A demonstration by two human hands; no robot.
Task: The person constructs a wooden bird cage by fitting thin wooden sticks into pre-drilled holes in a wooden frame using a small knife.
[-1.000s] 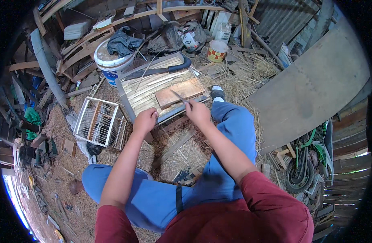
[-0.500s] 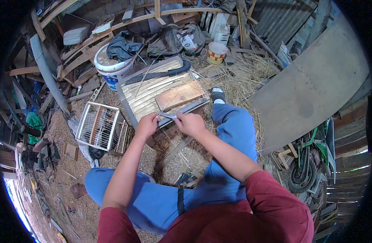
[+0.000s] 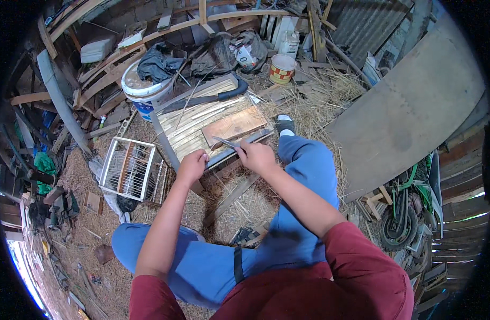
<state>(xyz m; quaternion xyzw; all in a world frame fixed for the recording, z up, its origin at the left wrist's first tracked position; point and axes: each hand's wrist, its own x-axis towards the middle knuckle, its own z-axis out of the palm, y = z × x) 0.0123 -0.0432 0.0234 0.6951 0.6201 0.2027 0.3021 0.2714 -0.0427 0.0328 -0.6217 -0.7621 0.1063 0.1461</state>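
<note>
My right hand is closed around a small knife, its blade pointing left over the near edge of a low wooden table. To its left, my left hand is pinched at the table's near-left corner; whatever is between its fingers is too small to make out. Just beyond the blade, a brown wooden block lies on the table. Behind the block are pale split strips, laid side by side. Across the far part of the tabletop rests a large knife with a dark curved handle.
A white slatted cage stands left of the table. Behind it is a large white bucket with black plastic on top. A small red-and-yellow bucket stands at the back. A large flat board leans at right, near a wheel.
My right hand has moved slightly right and away from my left hand. The knife blade has swung up and now lies over the block's near edge.
</note>
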